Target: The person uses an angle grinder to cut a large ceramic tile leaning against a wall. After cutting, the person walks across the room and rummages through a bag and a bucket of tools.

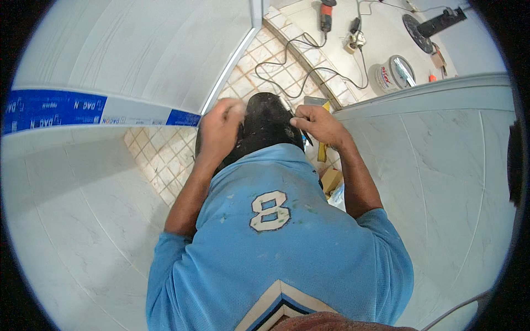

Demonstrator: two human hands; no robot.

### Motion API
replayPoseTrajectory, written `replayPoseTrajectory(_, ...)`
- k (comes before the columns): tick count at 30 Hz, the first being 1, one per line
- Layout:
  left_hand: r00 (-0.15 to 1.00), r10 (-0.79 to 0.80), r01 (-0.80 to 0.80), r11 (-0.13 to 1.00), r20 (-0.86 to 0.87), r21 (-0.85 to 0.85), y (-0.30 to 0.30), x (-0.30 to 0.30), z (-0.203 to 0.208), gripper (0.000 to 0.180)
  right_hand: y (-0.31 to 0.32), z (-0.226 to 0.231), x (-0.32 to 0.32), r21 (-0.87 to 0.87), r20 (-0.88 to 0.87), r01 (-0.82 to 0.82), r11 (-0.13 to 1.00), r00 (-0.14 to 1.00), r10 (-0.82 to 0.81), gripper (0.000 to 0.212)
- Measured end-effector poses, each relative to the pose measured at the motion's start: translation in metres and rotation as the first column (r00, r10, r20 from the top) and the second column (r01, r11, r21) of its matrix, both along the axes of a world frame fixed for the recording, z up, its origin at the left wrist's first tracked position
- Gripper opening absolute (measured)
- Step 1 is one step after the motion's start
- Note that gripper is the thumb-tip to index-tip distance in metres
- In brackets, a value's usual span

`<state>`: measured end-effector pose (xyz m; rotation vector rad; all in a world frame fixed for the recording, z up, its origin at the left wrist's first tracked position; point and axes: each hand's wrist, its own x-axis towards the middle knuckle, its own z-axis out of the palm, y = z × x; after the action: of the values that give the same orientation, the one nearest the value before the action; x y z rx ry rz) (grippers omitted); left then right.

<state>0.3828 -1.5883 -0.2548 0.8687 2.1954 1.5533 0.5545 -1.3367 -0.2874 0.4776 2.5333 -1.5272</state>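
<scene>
My left hand (219, 128) is raised in front of my dark trousers (269, 127), beside the edge of the white panel (149, 49). Its fingers are curled in, slightly smeared by motion, and anything inside them is hidden. Across from it, my right hand (323, 126) pinches a thin, dark, pointed tool (307, 137) between thumb and fingers. The tool angles down along my thigh; its exact kind cannot be made out. Below that hand, a yellow strip-like item (322, 151) shows near the floor.
Pale wall panels (419, 160) stand close on my right. A blue-and-white film strip (55, 110) crosses the left. Beyond the tiled floor (262, 60) lie an orange-and-black power tool (327, 16), a looping black cable (287, 60), a bucket (386, 77) and a dark round-based stand (417, 33).
</scene>
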Motion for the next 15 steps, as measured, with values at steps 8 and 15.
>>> replayPoseTrajectory(8,0.188,0.579,-0.723,0.628,-0.793,0.287,-0.1,-0.058,0.08,0.07,0.051,-0.225,0.088,0.411,0.628,-0.04,0.911,0.737,-0.251,0.034)
replayPoseTrajectory(15,0.499,0.652,-0.708,0.687,-0.57,0.166,-0.102,-0.105,0.089,0.081,0.001,-0.301,0.121,0.425,0.588,0.171,0.889,0.694,-0.414,0.032)
